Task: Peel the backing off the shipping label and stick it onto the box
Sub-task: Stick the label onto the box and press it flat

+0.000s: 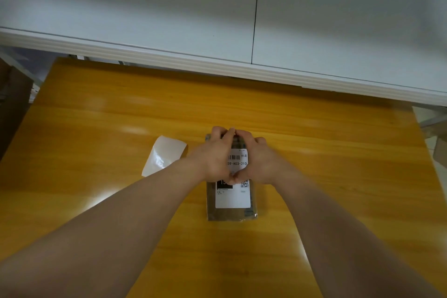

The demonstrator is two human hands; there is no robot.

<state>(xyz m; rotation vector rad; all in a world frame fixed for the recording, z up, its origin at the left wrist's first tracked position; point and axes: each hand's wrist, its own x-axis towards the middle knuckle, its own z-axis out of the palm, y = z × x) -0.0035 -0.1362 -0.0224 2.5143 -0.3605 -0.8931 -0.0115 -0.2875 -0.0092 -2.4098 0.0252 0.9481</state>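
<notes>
A small flat brown box (231,213) lies on the yellow wooden table (96,128). A white shipping label (232,198) with a barcode and a QR code lies flat on its top face. My left hand (215,155) and my right hand (258,159) both rest on the far half of the box, palms down, thumbs meeting on the label and fingertips touching at the far edge. They cover the label's upper part. A curled glossy backing sheet (164,155) lies on the table just left of the box, apart from both hands.
A white cabinet or wall panel (217,19) with a ledge runs along the far edge of the table. Brown cardboard (12,94) stands off the table's left side. Bare tabletop stretches left, right and beyond the box.
</notes>
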